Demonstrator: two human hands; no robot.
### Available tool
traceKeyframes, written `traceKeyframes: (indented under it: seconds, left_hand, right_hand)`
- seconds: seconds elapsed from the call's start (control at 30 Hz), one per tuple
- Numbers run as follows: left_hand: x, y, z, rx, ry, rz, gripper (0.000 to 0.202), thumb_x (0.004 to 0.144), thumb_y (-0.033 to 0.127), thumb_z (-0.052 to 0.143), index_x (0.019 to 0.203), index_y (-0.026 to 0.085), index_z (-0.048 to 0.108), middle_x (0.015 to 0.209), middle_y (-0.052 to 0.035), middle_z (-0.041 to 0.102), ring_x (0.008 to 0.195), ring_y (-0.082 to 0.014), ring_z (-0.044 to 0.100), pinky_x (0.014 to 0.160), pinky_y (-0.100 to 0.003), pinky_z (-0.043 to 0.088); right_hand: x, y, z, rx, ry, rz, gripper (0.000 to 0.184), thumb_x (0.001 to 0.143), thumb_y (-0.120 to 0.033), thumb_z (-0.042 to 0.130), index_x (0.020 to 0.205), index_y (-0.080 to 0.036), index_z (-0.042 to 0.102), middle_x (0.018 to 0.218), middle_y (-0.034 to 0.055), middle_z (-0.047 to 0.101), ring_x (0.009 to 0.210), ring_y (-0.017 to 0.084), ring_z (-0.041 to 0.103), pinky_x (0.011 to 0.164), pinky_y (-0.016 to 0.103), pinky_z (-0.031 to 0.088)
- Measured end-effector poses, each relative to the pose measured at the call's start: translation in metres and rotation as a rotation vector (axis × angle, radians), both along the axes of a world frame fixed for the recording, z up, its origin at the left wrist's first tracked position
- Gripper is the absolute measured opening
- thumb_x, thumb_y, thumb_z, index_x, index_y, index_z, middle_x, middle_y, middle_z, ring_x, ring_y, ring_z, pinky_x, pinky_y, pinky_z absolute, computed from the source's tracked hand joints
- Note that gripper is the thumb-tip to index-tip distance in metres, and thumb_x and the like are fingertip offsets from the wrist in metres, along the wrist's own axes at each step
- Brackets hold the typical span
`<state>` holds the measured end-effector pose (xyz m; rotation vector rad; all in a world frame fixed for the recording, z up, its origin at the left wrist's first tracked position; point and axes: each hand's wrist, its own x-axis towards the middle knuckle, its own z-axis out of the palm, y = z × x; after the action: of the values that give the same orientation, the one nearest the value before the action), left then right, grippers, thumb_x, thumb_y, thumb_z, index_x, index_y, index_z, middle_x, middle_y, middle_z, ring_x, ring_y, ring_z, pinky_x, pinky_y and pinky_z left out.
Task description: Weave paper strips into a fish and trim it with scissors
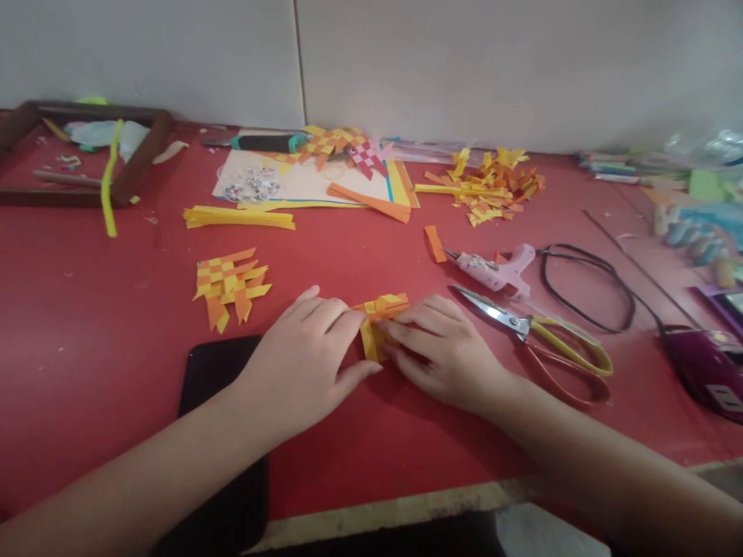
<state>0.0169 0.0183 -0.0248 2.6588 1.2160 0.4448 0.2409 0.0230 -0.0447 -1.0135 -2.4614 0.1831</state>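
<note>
Where your hands meet: the half-woven piece of yellow and orange paper strips [380,323] lies flat on the red table [116,363], near its front edge.
Left hand [307,360]: your grip is spread, with the fingers laid nearly flat over the piece's left side and the thumb tip at the lower end of a yellow strip.
Right hand [444,348]: your fingertips bunch at the piece's right edge. I cannot tell whether this grip pinches a strip or only presses on it.
Handling: it is likely almost weightless, limp and easily creased, and loose strips probably slide out of the weave. Hold it down where strips cross and take free strips by their ends.
Finished weave: a flat yellow-and-orange woven paper shape [229,290] lies to the left, well apart.
Black slab: a dark flat phone or tablet [224,418] sits under your left forearm.
Scissors: the steel pair with yellow and red handles [539,333] lies just beside your right hand, blades pointing toward it, so mind that wrist.
Glue gun: the pink plastic gun [493,267] and its looped black cable [586,286] lie behind the scissors.
Spare stock: a bundle of long yellow paper strips [237,216] and a heap of yellow and orange offcuts [487,186] lie farther back.
</note>
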Motion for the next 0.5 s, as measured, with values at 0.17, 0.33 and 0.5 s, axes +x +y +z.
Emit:
traceKeyframes:
  seconds: [0.17, 0.33, 0.5]
  left_hand:
    - [-0.0023, -0.0004, 0.002, -0.023, 0.015, 0.004, 0.026, 0.09, 0.019, 0.052, 0.112, 0.012, 0.062, 0.102, -0.0115, 0.067, 0.097, -0.027, 0.062, 0.106, -0.054, 0.041]
    - [-0.0003, -0.003, -0.0002, 0.094, 0.029, -0.039, 0.026, 0.086, 0.018, 0.05, 0.106, 0.01, 0.065, 0.097, -0.0119, 0.068, 0.089, -0.0266, 0.063, 0.102, -0.052, 0.045]
    - [0.0056, -0.0026, -0.005, 0.116, 0.014, 0.012, 0.032, 0.091, 0.038, 0.054, 0.101, 0.009, 0.065, 0.095, -0.0131, 0.068, 0.088, -0.0286, 0.064, 0.099, -0.054, 0.047]
  right_hand:
    - [-0.0011, -0.003, -0.0008, 0.033, -0.03, -0.007, 0.023, 0.089, -0.016, 0.056, 0.105, -0.014, 0.071, 0.089, 0.0076, 0.068, 0.079, 0.02, 0.053, 0.071, 0.035, 0.044]
    - [-0.0022, -0.0056, -0.0007, 0.009, -0.076, -0.029, 0.024, 0.089, -0.017, 0.054, 0.105, -0.014, 0.071, 0.09, 0.008, 0.067, 0.081, 0.021, 0.052, 0.071, 0.036, 0.044]
    - [-0.0037, -0.0051, -0.0001, -0.003, -0.07, -0.037, 0.023, 0.088, -0.016, 0.053, 0.103, -0.013, 0.071, 0.089, 0.0088, 0.065, 0.082, 0.021, 0.052, 0.073, 0.036, 0.045]
